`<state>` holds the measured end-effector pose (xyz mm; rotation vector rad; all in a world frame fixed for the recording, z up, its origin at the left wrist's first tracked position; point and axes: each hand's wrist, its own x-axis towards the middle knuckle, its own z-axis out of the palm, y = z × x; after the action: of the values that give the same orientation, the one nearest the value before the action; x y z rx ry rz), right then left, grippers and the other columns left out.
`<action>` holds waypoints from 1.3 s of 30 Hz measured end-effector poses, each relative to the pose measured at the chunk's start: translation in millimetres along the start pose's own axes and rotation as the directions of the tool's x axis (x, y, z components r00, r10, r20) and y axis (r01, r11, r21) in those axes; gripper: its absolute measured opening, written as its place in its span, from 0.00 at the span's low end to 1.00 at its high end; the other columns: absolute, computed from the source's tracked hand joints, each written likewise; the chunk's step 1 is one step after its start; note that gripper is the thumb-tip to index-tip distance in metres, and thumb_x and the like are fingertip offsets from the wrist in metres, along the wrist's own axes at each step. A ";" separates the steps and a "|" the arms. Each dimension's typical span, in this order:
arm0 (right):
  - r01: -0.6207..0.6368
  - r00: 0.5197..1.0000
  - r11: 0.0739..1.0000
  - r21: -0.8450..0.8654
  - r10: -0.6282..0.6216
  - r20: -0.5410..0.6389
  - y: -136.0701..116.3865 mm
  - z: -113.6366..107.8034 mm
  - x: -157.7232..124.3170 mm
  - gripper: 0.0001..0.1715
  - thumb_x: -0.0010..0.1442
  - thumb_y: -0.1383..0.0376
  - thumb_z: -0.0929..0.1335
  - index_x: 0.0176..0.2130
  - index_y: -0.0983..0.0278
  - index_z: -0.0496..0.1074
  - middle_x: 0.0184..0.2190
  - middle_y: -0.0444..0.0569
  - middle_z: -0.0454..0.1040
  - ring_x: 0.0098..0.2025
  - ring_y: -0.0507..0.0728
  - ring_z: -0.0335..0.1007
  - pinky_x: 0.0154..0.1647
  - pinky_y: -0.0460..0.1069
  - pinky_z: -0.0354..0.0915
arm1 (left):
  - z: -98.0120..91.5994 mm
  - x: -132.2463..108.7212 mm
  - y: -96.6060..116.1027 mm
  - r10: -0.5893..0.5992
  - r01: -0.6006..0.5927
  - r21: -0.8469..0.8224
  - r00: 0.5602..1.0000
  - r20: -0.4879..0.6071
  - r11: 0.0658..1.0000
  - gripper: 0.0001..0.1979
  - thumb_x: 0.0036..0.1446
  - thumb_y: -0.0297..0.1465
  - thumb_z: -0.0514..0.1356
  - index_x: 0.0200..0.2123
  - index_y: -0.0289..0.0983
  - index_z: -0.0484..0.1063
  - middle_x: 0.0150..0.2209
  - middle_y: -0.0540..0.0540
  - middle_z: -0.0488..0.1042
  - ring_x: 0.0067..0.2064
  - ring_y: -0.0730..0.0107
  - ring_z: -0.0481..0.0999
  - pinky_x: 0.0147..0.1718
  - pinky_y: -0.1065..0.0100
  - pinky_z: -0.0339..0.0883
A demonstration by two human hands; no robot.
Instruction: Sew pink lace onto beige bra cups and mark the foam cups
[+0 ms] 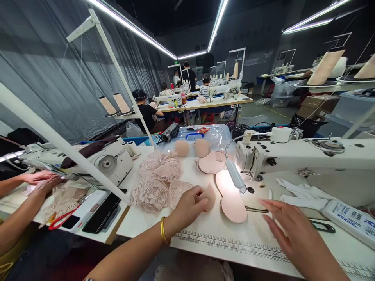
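Pink foam cup (211, 195) pinched in left hand (190, 205), just beside second cup (233, 205) lying flat on surface (211, 234), long axis pointing away. Right hand (285, 226) spread open, empty, hovering to its right, slightly farther off.

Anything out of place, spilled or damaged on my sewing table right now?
Nothing stands out. The left hand pinches a pink foam pad beside the bunched lace heap; the right hand hovers open above the table. More pads lie flat under the lamp. No spill or damage shows.
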<state>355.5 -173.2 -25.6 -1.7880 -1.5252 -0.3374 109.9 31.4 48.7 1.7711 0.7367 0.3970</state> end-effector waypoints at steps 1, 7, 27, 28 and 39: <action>0.051 0.998 0.999 -0.003 -0.051 0.035 -11.6 6.6 2.8 0.26 0.71 0.59 0.67 0.66 0.55 0.69 0.54 0.55 0.78 0.54 0.68 0.73 0.54 0.61 0.69 | 1.1 -5.3 -1.2 -0.087 0.085 -0.225 0.996 0.004 0.971 0.14 0.56 0.40 0.67 0.35 0.38 0.67 0.35 0.48 0.70 0.39 0.63 0.75 0.43 0.61 0.72; 0.124 0.980 0.981 0.147 -0.145 0.137 -53.0 25.2 22.9 0.12 0.73 0.65 0.63 0.45 0.56 0.76 0.45 0.51 0.81 0.47 0.64 0.77 0.46 0.57 0.71 | 14.4 -38.0 -22.3 -0.212 0.211 -0.324 0.977 0.031 0.922 0.23 0.52 0.49 0.71 0.37 0.36 0.73 0.40 0.43 0.75 0.41 0.62 0.76 0.43 0.62 0.73; -0.515 0.855 0.638 0.573 0.337 0.393 -107.0 41.0 32.9 0.24 0.70 0.44 0.66 0.49 0.58 0.78 0.42 0.52 0.81 0.41 0.61 0.76 0.40 0.53 0.73 | -40.2 -47.6 -27.1 -0.016 0.034 -0.252 0.997 0.072 0.967 0.26 0.56 0.46 0.70 0.52 0.39 0.72 0.30 0.53 0.70 0.32 0.70 0.70 0.32 0.70 0.62; -0.436 0.895 0.771 0.464 0.319 0.312 -97.7 41.4 35.4 0.23 0.71 0.46 0.64 0.51 0.58 0.77 0.45 0.53 0.81 0.45 0.63 0.77 0.42 0.54 0.73 | -45.8 -46.5 -31.9 -0.041 0.040 -0.212 0.999 0.002 0.976 0.25 0.57 0.45 0.69 0.52 0.39 0.71 0.30 0.53 0.70 0.33 0.69 0.70 0.32 0.69 0.62; -0.285 0.928 0.958 0.021 0.270 0.259 -66.1 78.7 97.4 0.11 0.60 0.69 0.65 0.26 0.59 0.65 0.23 0.47 0.66 0.23 0.57 0.62 0.24 0.51 0.50 | -53.9 -43.7 -34.5 0.303 -0.180 0.470 0.931 -0.201 0.864 0.19 0.62 0.33 0.60 0.56 0.42 0.71 0.57 0.39 0.75 0.60 0.49 0.72 0.61 0.47 0.66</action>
<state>298.2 -47.6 6.0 -2.0273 -1.4056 0.0787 35.2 48.5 37.8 2.2878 0.8428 0.6951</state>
